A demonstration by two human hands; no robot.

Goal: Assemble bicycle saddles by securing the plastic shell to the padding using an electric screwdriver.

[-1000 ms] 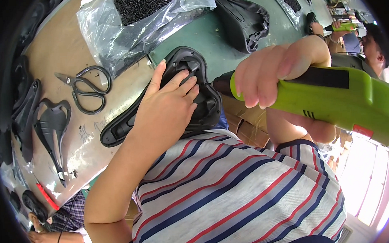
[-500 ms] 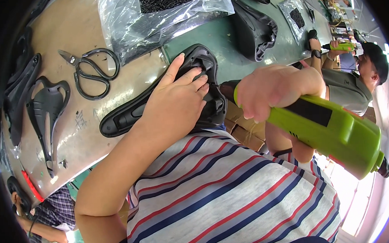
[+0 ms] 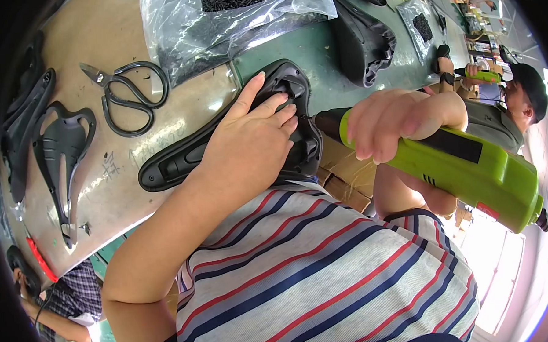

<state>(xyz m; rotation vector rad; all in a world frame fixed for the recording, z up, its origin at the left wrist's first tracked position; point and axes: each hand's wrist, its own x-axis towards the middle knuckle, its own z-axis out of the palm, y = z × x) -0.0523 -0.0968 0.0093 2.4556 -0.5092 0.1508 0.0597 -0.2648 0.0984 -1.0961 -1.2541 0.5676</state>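
Observation:
A black bicycle saddle lies underside up at the table edge, close to my body. My left hand holds it down near its wide end. The index finger is stretched along the rim, while the other fingertips bend into the recess; the thumb is mostly hidden. My right hand is wrapped round a lime-green electric screwdriver held nearly level. Its black nose points left, and the bit reaches the rim of the saddle's wide end. Whether a screw sits at the bit is too small to tell.
Black-handled scissors and black saddle bases lie at the left. Behind the saddle is a clear plastic bag of small black screws. Another saddle cover stands farther right. Co-workers sit at the right and lower left.
The screwdriver has tilted closer to level, its rear end rising, and its nose now shows in front of my right hand. My left hand and the saddle have hardly moved.

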